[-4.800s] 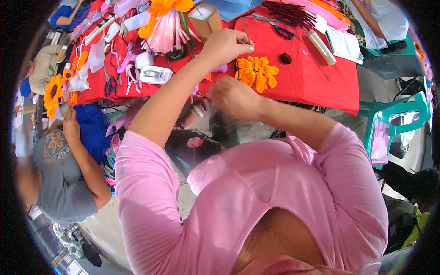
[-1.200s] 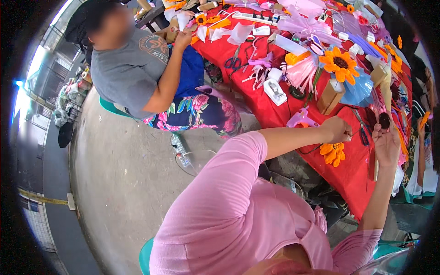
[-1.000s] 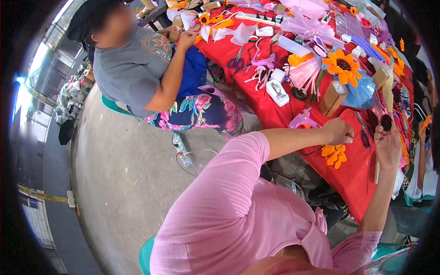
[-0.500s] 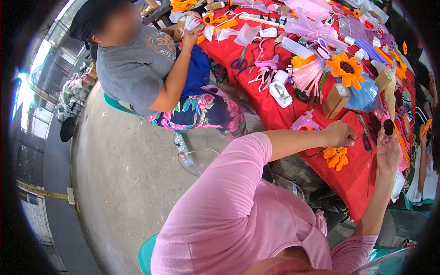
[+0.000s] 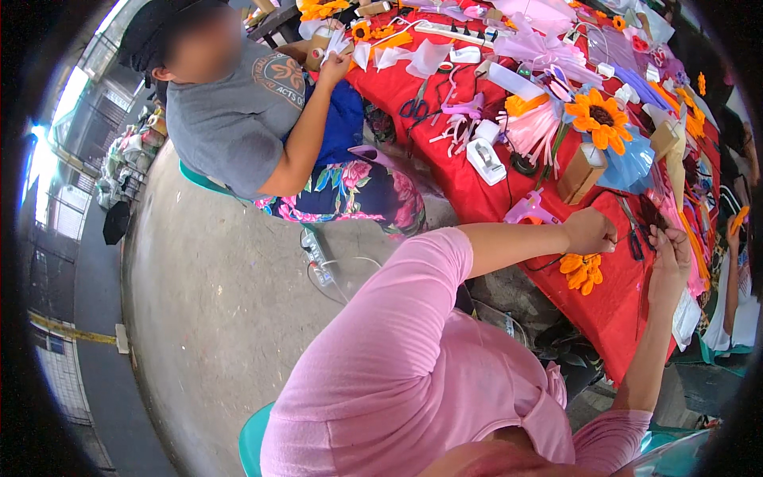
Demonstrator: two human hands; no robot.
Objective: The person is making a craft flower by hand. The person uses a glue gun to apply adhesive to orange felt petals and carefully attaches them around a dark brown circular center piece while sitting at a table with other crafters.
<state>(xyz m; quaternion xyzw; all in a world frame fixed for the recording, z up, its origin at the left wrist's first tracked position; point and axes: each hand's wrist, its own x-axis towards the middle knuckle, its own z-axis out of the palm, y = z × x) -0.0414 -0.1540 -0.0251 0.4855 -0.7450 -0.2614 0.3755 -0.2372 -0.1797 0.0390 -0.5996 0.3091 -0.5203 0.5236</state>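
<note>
My left hand (image 5: 592, 232) is closed in a pinch above the front of the red table cover, holding something too small to make out. An orange fuzzy petal cluster (image 5: 582, 273) lies just below it, with a pink glue gun (image 5: 531, 208) to its left. At the right, my right hand (image 5: 669, 258) has its fingers curled on a dark brown fuzzy piece (image 5: 656, 215), partly hidden by them. Scissors (image 5: 634, 230) lie between my two hands. An orange sunflower (image 5: 598, 119) rests on blue wrapping behind them, near a brown box (image 5: 582, 175).
A co-worker (image 5: 230, 127) sits at the left, holding white material. The red-covered table (image 5: 548, 310) carries several flowers, wraps, strips and cords. A power strip (image 5: 316, 258) with cords lies on the concrete floor. Another person's arm (image 5: 731, 254) shows at the far right.
The view has swung left since the earliest frame. My right hand went rightward to the brown piece; lately it shifted slightly left, its fingers covering more of that piece. My left hand stayed pinched.
</note>
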